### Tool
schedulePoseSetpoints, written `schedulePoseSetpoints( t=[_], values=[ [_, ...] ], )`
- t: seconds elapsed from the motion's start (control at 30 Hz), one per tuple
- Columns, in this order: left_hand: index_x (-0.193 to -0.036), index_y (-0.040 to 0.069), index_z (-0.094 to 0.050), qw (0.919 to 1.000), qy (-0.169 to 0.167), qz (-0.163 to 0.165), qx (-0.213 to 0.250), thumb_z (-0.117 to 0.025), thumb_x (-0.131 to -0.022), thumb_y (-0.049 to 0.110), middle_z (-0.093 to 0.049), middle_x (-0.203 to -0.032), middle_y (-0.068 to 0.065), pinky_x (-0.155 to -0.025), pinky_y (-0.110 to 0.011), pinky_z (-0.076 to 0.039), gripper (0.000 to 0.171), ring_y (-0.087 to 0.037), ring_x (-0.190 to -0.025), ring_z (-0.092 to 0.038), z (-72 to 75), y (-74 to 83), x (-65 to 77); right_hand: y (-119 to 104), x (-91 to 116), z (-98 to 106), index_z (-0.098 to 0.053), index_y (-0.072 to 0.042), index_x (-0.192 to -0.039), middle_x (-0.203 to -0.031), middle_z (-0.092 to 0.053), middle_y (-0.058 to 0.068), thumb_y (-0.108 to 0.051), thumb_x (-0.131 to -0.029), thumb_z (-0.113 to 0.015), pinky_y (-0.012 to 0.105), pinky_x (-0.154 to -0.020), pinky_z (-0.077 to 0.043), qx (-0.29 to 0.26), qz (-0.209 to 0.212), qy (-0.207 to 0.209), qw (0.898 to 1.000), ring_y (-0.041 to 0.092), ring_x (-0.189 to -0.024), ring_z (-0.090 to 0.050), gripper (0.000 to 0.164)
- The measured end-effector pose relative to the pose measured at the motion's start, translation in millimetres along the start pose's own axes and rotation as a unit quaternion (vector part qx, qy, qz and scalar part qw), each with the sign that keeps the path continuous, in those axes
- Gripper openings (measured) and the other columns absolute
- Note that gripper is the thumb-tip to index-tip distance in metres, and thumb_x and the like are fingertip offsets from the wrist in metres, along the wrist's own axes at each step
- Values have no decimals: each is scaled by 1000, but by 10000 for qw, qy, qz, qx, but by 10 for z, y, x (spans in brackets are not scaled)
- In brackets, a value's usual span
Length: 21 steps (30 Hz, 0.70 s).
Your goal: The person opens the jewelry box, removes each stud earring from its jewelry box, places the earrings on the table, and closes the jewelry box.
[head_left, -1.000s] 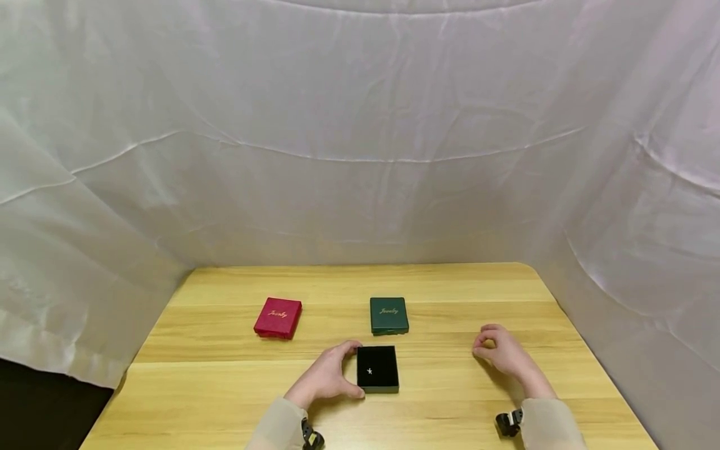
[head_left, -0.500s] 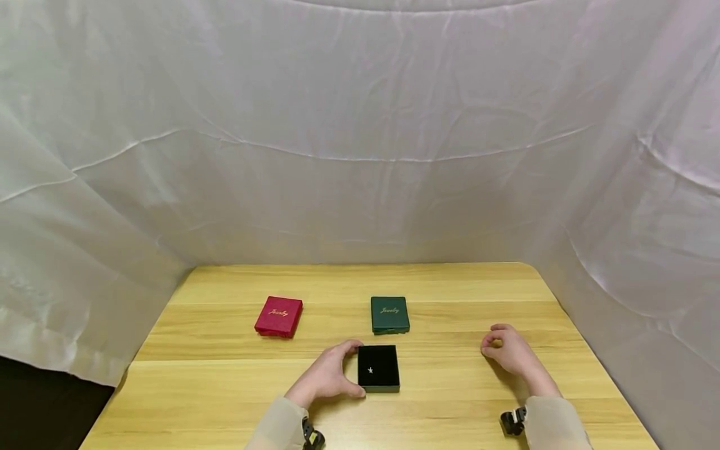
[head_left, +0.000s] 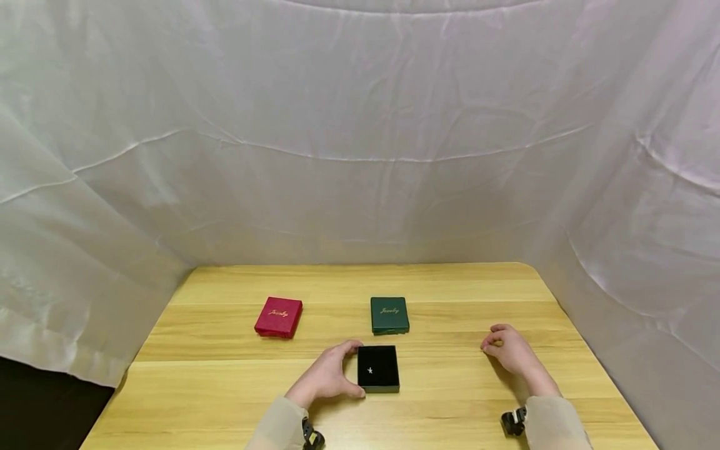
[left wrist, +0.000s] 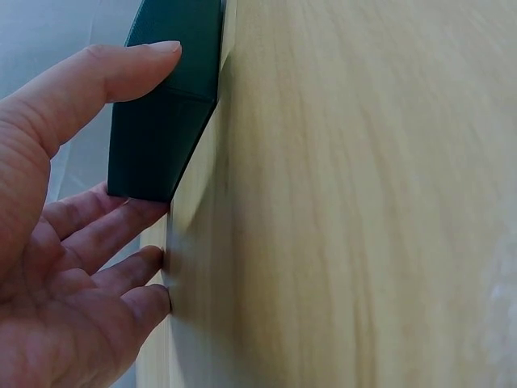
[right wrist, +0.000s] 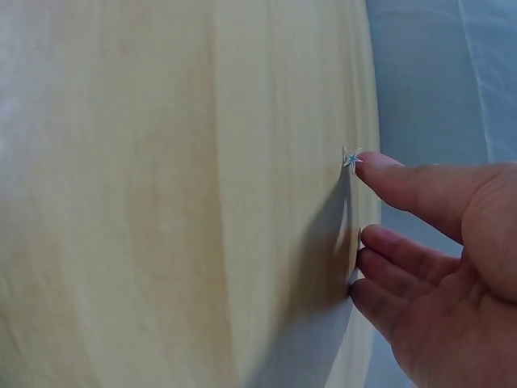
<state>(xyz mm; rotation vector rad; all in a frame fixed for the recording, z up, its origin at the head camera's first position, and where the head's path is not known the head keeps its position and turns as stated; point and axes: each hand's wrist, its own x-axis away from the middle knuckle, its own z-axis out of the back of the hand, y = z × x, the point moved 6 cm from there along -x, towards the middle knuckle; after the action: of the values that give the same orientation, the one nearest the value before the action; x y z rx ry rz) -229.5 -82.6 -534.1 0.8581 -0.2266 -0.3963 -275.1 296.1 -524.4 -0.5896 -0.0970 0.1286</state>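
My left hand (head_left: 329, 374) grips the left side of an uncovered green jewelry box (head_left: 379, 370), thumb at its near edge and fingertips at its far edge. A black pad fills it, bearing a small silver star-shaped earring (head_left: 369, 370) left of centre. In the left wrist view, the thumb lies along the box's dark green wall (left wrist: 145, 145). Over to the right, my right hand (head_left: 513, 354) is low at the table. Its thumb tip meets another star-shaped earring (right wrist: 351, 159), pinched there, with the index finger hidden behind the thumb in the right wrist view.
Behind the box lies a green lid marked "Jewelry" (head_left: 390, 315). A red box, also marked "Jewelry" (head_left: 279, 317), sits back left. All stand on a wooden table (head_left: 214, 387), with pale curtains (head_left: 360, 187) around its back and sides.
My right hand has shifted slightly right over the first half second and then stayed put, its thumb and index fingertips shifting slightly. The left hand and the box have not moved.
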Motion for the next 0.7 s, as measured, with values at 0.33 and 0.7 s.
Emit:
schedulePoseSetpoints(
  t=[0.33, 0.7],
  values=[
    [-138, 8, -50, 9999, -12, 85, 91, -93, -59, 23, -58, -130, -13, -103, -54, -40, 91, -33, -121, -52, -12, -9, 0, -160, 9, 72, -68, 1, -101, -131, -46, 38, -10, -94, -62, 68, -99, -34, 101, 236, 217, 9994, 58, -120, -42, 14],
    [-138, 8, -51, 9999, 28, 97, 39, -93, -59, 23, -59, -130, -13, -103, -55, -40, 91, -34, -121, -53, -1, -1, 8, -757, 3, -3, -70, -3, -101, -129, -54, 26, -5, -90, -65, 62, -92, -43, 18, 924, 669, 9935, 48, -114, -53, 12]
  ],
)
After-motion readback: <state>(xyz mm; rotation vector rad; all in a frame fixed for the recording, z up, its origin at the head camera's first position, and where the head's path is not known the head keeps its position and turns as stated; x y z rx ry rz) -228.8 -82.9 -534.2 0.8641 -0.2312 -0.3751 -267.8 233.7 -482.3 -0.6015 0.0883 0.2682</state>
